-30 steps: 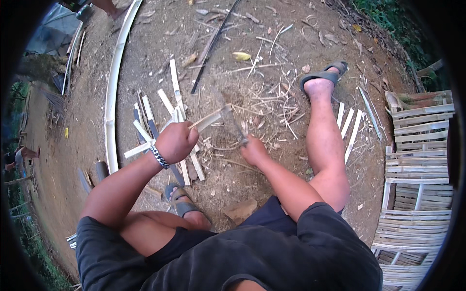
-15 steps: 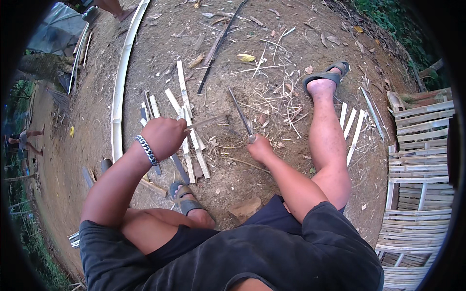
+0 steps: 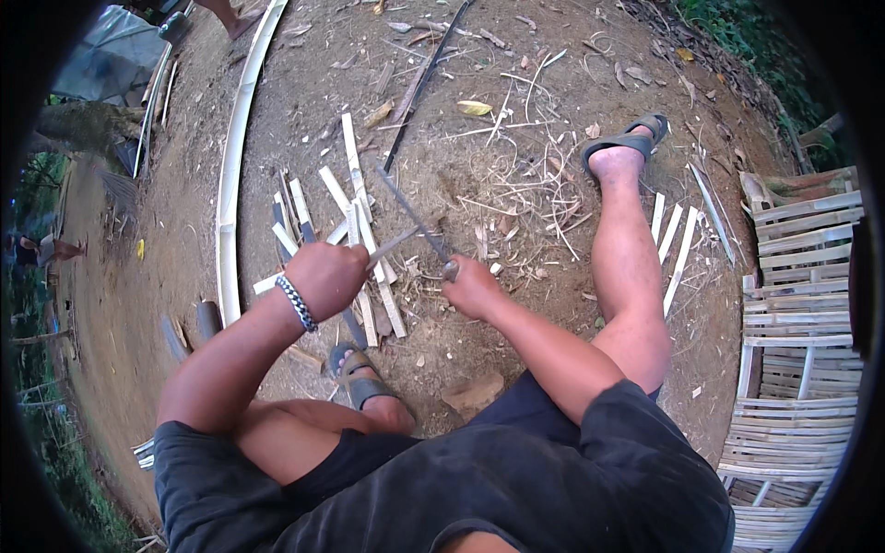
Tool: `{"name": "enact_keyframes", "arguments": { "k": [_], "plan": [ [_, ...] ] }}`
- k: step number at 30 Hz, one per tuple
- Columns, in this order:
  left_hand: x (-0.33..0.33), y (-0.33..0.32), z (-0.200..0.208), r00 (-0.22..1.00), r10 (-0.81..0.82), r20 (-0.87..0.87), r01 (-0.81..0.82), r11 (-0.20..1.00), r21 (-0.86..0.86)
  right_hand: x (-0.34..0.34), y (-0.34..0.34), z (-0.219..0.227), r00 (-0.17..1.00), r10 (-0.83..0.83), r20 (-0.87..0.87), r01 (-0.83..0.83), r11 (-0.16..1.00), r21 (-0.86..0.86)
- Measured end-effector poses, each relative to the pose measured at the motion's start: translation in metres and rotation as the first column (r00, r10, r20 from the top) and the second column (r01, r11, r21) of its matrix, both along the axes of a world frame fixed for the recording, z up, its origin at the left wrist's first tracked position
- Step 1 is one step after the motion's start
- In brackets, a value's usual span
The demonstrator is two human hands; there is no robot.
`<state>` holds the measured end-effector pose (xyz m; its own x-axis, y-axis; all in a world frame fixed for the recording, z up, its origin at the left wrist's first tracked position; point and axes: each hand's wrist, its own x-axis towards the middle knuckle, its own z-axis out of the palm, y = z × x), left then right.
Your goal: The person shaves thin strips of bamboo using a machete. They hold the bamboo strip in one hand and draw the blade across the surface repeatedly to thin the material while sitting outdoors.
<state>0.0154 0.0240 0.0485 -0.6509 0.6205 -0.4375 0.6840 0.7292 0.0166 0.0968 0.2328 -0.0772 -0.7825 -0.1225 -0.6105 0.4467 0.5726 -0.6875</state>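
My left hand is closed round a thin bamboo strip, whose end sticks out to the right of the fist. A pale piece shows on the fist's other side; whether it is the same strip I cannot tell. In my right hand is the handle of a long narrow knife, its blade slanting up and to the left. The blade crosses by the strip's far end; contact is too fine to make out. Split bamboo slats lie in a loose pile beyond and beneath my left hand.
A long split bamboo length curves along the left. Curly shavings litter the ground near my right foot, beside more slats. Slatted bamboo panels stand at the right. Another person's foot is at the far left.
The knife has swung left, from nearly upright to a clear slant across the strip's end. My left hand has moved right and slightly nearer; my right hand has shifted a little left.
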Motion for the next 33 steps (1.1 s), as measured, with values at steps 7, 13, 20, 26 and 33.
{"name": "enact_keyframes", "arguments": {
  "k": [7,13,20,26,33],
  "plan": [
    [0.001,-0.008,-0.005,0.999,0.049,-0.018,-0.048,0.998,0.040,0.004,-0.019,0.001,0.956,-0.024,-0.292,-0.006,0.995,-0.101],
    [-0.003,-0.010,-0.008,0.997,0.070,-0.030,-0.069,0.997,0.031,0.014,-0.017,0.010,0.974,0.034,-0.222,-0.043,0.998,-0.037],
    [-0.004,-0.007,0.001,0.996,0.086,-0.034,-0.083,0.994,0.066,0.012,-0.017,0.024,0.963,0.125,-0.239,-0.118,0.992,0.044],
    [-0.005,0.002,-0.006,0.999,0.046,-0.015,-0.045,0.998,0.036,0.002,0.004,-0.010,0.978,-0.019,-0.207,0.022,1.000,0.013],
    [-0.012,0.003,-0.005,0.998,0.019,-0.059,-0.015,0.998,0.069,-0.007,0.029,-0.061,0.996,-0.045,-0.077,0.054,0.992,0.117]
  ]
}}
